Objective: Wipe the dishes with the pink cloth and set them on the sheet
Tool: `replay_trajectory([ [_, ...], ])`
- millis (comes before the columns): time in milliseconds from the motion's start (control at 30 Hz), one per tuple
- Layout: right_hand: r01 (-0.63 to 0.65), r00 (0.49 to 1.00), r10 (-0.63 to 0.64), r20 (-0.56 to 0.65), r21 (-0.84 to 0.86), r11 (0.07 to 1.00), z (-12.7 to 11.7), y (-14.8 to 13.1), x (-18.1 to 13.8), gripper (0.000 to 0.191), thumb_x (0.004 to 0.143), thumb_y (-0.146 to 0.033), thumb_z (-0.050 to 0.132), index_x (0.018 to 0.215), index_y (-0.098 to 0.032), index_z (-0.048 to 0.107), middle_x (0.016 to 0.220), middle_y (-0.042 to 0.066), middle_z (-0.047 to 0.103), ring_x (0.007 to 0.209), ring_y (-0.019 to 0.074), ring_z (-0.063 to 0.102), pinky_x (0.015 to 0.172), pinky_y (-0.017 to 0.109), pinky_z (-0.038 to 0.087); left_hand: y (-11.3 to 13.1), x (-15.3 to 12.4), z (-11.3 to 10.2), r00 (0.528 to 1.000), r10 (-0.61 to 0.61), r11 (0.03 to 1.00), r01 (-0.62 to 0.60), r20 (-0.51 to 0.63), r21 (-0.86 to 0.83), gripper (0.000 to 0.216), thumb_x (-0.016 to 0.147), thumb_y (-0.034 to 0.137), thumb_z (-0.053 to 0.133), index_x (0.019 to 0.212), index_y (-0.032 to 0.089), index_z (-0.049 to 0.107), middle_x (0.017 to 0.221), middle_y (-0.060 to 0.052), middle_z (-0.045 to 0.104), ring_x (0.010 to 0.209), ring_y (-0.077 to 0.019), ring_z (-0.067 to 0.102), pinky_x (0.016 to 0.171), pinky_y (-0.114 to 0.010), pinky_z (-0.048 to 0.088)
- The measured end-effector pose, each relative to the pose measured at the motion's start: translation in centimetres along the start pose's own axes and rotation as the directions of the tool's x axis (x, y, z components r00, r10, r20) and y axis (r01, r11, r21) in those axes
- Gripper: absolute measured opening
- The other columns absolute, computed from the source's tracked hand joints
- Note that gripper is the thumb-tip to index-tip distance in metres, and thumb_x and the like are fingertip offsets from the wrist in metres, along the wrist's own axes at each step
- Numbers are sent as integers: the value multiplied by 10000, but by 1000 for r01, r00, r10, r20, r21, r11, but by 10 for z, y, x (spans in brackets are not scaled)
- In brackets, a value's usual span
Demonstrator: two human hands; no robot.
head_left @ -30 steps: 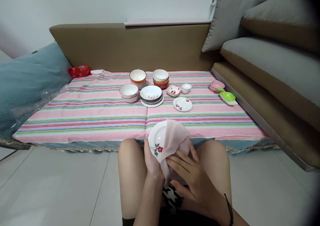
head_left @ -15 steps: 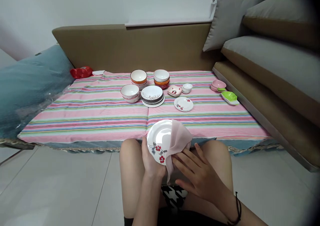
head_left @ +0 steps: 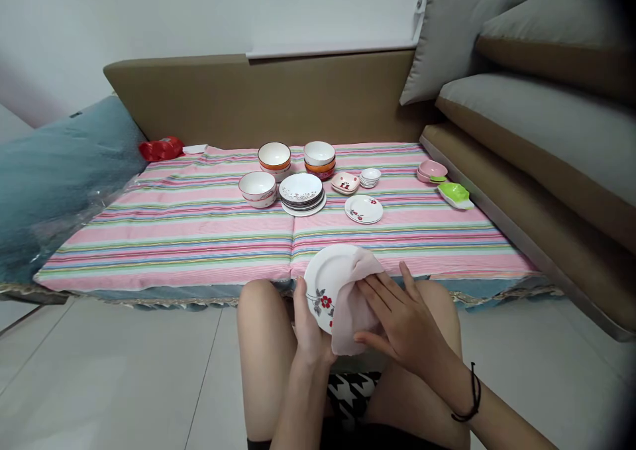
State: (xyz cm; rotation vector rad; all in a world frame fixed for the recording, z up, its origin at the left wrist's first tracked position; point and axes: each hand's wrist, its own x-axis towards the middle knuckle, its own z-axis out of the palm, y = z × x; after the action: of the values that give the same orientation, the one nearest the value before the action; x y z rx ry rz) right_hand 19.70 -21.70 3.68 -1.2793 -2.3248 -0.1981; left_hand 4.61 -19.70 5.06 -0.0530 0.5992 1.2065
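A small white plate [head_left: 320, 269] with red flowers and grey leaves is tilted above my lap. My left hand [head_left: 309, 331] grips it at the left and lower rim, the thumb up along the edge and the other fingers hidden underneath. Over the plate's right side lies a pale pink cloth [head_left: 350, 324]. My right hand [head_left: 402, 317] rests on this cloth with its fingers stretched out flat, pressing it against the plate; the thumb and little finger stand apart. A black cord bracelet circles my right wrist.
On the striped cover [head_left: 199, 238] stand stacked plates [head_left: 301, 188], bowls [head_left: 257, 188], more bowls [head_left: 319, 153], flowered plates [head_left: 364, 208], square dishes [head_left: 345, 183] and small white dishes [head_left: 370, 177]. Pink bowls [head_left: 432, 169] and a green dish [head_left: 454, 193] sit near the right cushions [head_left: 536, 118]. A red package [head_left: 161, 148] lies far left.
The plate has shifted slightly right with my left hand. My right hand has slid the cloth up and across the plate, and the cloth now covers the lower right of it.
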Motion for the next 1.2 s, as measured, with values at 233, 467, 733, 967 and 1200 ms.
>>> replay_trajectory([
  [233, 0, 997, -15, 74, 201, 980, 3, -13, 26, 652, 862, -608, 471, 1257, -94, 540, 1252, 145, 602, 1232, 307, 477, 1159, 588, 148, -10, 2, 3, 998, -33, 999, 34, 56, -22, 496, 882, 507, 504, 1106, 107, 691, 1071, -137, 711, 1128, -309, 605, 1020, -386, 433],
  [467, 82, 990, -115, 81, 334, 939, 2, -40, 21, 755, 820, -718, 440, 1288, -130, 515, 1291, 115, 596, 1275, 265, 461, 1194, 526, 73, 8, -2, 0, 990, -133, 991, 133, 52, 5, 435, 873, 501, 532, 954, 115, 716, 826, -99, 718, 1004, -292, 660, 958, -381, 480],
  [733, 159, 984, -169, 50, 169, 973, -19, -25, -5, 679, 846, -661, 462, 1226, -111, 579, 1245, 134, 628, 1269, 267, 485, 1183, 531, 109, 21, -5, 6, 1000, -14, 999, 13, 26, 43, 467, 907, 493, 460, 1161, 154, 656, 1046, -94, 719, 1050, -324, 630, 893, -397, 511],
  [967, 79, 997, -77, -17, 113, 990, -17, -6, -3, 598, 900, -581, 449, 1233, -102, 580, 1260, 127, 623, 1277, 274, 481, 1188, 518, 109, 16, -7, 6, 1000, 9, 997, -8, -5, 80, 496, 904, 530, 441, 1157, 168, 668, 1063, -108, 722, 1114, -315, 605, 921, -394, 499],
  [1200, 25, 1000, -25, -2, 246, 969, -7, -20, 22, 657, 894, -630, 394, 1220, -89, 574, 1231, 147, 627, 1223, 306, 512, 1163, 561, 197, 2, -17, 11, 999, -41, 995, 39, 27, 86, 462, 913, 473, 446, 1114, 131, 683, 989, -100, 728, 1076, -306, 625, 933, -387, 491],
])
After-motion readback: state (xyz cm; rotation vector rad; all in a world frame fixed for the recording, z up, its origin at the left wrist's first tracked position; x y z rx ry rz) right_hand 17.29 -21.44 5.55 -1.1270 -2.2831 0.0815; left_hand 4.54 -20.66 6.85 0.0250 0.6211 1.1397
